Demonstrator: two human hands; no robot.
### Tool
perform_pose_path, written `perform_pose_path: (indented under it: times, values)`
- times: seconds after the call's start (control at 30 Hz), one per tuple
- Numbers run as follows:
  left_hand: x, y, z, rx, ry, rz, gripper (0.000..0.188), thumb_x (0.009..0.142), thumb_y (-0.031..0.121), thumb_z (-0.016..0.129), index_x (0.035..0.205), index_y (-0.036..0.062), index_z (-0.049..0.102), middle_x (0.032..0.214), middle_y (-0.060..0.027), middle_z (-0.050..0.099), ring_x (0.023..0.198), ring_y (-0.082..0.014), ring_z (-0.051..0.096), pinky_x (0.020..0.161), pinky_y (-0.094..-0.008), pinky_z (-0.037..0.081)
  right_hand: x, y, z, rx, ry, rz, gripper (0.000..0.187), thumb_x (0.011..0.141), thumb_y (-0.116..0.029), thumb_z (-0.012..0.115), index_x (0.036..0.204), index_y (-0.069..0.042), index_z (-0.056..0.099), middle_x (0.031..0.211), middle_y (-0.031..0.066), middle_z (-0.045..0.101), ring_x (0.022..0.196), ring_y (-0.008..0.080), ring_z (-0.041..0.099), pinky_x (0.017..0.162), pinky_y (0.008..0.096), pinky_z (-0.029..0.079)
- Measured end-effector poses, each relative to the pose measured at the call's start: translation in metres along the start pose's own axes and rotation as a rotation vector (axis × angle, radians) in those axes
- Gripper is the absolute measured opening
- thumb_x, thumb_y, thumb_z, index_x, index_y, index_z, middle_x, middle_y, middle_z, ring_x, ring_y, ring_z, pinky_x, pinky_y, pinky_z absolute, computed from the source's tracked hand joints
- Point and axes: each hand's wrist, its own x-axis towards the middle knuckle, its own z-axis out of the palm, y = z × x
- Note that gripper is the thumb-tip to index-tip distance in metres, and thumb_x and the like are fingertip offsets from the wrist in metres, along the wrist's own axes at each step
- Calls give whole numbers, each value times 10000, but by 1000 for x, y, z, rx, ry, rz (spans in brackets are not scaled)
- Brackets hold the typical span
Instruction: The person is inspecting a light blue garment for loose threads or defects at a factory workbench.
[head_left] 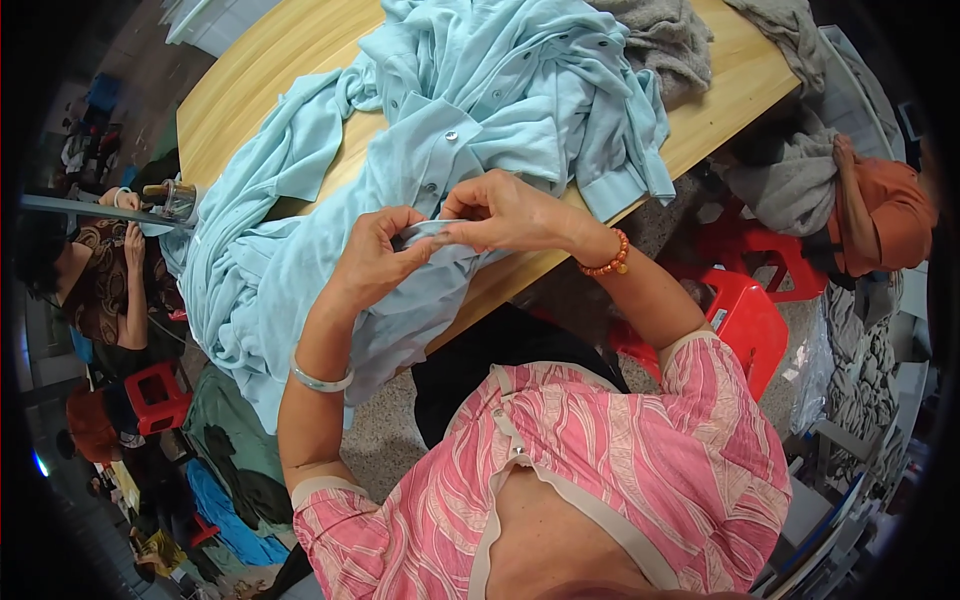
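Note:
A pile of light blue button-up shirts point(330, 240) spreads over the wooden table point(270, 60) and hangs down its near edge. My left hand point(375, 255), with a pale bangle on its wrist, pinches a fold of this cloth between thumb and fingers. Close against it, my right hand point(510, 212), with an orange bead bracelet on the wrist, pinches the same fold. The fingertips nearly meet, and whatever small detail lies between them is hidden. Just beyond the hands runs a placket with round buttons point(451, 136).
Grey knit cloth point(668, 45) lies at the table's far right. Red plastic stools point(735, 320) stand at my right, near a person in orange point(885, 215) holding grey cloth. At the left, another person point(110, 270) sits by a jar of tools point(178, 200). Dark green cloth point(235, 430) is heaped below.

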Motion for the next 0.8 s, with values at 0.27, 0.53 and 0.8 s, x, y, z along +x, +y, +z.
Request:
perform_pose_path:
  times: [0.27,0.53,0.8]
  values:
    - [-4,14,7,348,154,91,191,763,147,672,860,-13,632,731,-140,576,644,-211,529,602,-311,415,0,0,14,-150,271,-308,150,824,-139,669,832,9,650,677,39,597,592,57,492,530,240,399]
    - [9,7,11,163,260,192,191,798,92,637,963,-4,623,825,-141,611,655,-201,579,627,-297,458,0,5,22,-187,401,-298,131,801,-94,643,863,19,624,683,80,612,590,93,547,553,244,442]
    - [34,-3,14,460,439,339,161,784,35,626,945,30,631,894,-111,635,758,-297,630,660,-351,491,1,8,23,-206,397,-310,122,765,-81,628,832,15,595,618,77,592,557,98,568,535,262,456]
